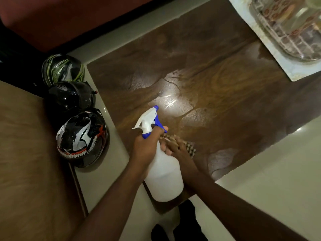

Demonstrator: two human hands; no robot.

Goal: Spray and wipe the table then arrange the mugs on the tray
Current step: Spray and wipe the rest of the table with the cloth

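My left hand grips the neck of a white spray bottle with a blue trigger, its nozzle aimed over the dark wooden table. One finger lies on the trigger. My right hand rests on a checked cloth on the table, just behind the bottle; its fingers are partly hidden and blurred. The tabletop shines wet in the middle. At the far right corner stands a patterned tray under clear glass pieces on a white mat. I cannot make out any mugs.
Three motorcycle helmets lie on the pale floor left of the table, beside a tan surface. A dark red sofa runs along the top left. Pale floor tiles lie to the right.
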